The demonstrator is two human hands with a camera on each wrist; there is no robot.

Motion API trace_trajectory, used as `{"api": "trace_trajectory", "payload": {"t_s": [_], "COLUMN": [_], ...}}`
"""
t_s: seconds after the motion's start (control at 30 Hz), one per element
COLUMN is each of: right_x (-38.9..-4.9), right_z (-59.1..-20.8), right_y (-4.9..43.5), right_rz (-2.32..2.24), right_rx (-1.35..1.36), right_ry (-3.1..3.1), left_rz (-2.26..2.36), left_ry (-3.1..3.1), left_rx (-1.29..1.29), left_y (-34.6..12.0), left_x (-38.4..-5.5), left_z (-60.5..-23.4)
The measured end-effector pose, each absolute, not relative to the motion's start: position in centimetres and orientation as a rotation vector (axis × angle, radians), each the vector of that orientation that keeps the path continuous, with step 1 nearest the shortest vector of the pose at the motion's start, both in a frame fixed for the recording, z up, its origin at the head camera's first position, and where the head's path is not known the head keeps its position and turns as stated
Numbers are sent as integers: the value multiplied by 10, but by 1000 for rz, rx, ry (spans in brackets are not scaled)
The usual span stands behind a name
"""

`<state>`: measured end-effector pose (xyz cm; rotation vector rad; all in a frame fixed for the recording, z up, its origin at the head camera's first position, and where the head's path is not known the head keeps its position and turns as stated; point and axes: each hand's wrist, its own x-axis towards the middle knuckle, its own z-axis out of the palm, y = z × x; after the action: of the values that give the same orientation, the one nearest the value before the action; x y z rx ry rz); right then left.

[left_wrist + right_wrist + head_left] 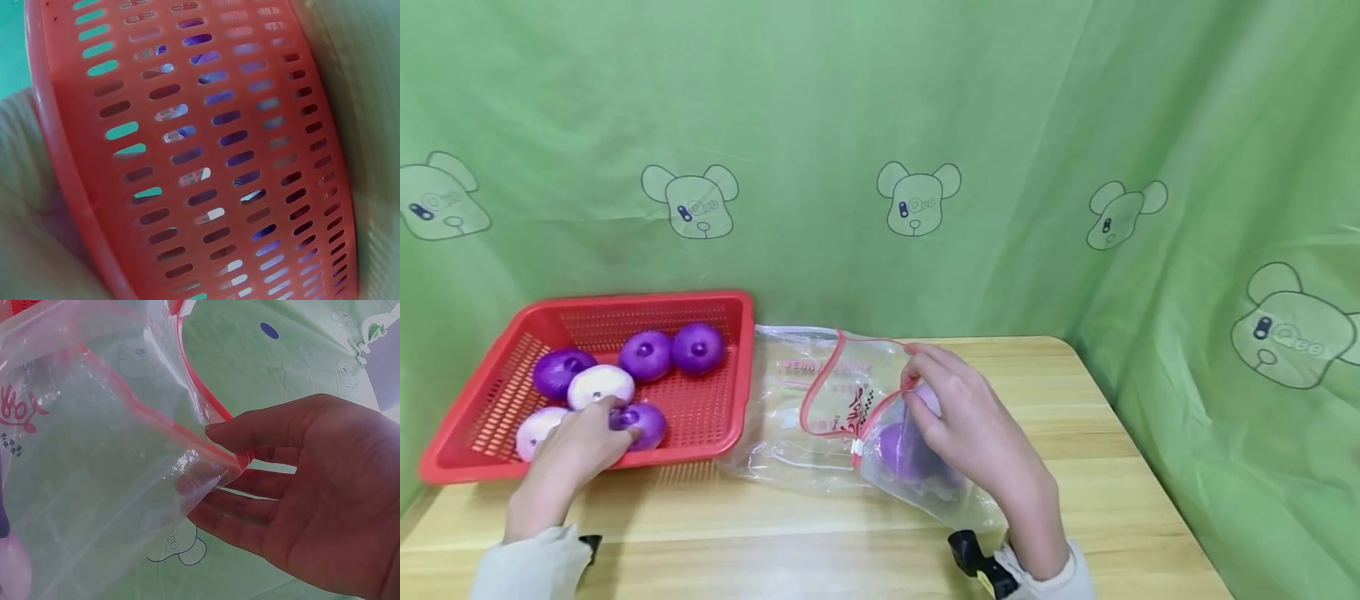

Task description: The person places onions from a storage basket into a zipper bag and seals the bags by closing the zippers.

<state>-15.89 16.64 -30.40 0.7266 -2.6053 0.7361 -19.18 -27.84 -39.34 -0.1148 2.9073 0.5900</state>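
Note:
My left hand [576,446] reaches over the front rim of the red basket [741,417], its thumb and fingers around a shiny purple onion [650,423]. Basket wall fills most of the left wrist view and hides the fingertips there. Beside that onion lie two pale pinkish-white onions, one [601,385] behind the fingers and another [535,429] left of the hand. With thumb and fingers my right hand [973,417] pinches the red zip edge of a clear plastic bag [790,450], holding its mouth apart. Inside the bag sit a purple onion [901,454] and a pale one [14,569].
Further purple onions [646,355] lie toward the back of the basket. A white zip slider [857,447] sits on the bag's red edge. The wooden table [760,542] meets a green curtain [820,275] with printed bear heads at the back and right.

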Motion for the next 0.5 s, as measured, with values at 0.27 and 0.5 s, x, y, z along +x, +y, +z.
{"api": "trace_trajectory", "payload": {"t_s": [0.27, 0.5], "right_x": [-158, -159], "right_z": [-304, -304], "right_y": [165, 165], "right_rz": [730, 733], "right_rx": [739, 737], "right_ry": [-2611, -2619], "left_rz": [686, 754], "left_ry": [2962, 3086], "left_rx": [-73, -34], "left_y": [-275, -271], "left_x": [-193, -194], "left_z": [-399, -398]}}
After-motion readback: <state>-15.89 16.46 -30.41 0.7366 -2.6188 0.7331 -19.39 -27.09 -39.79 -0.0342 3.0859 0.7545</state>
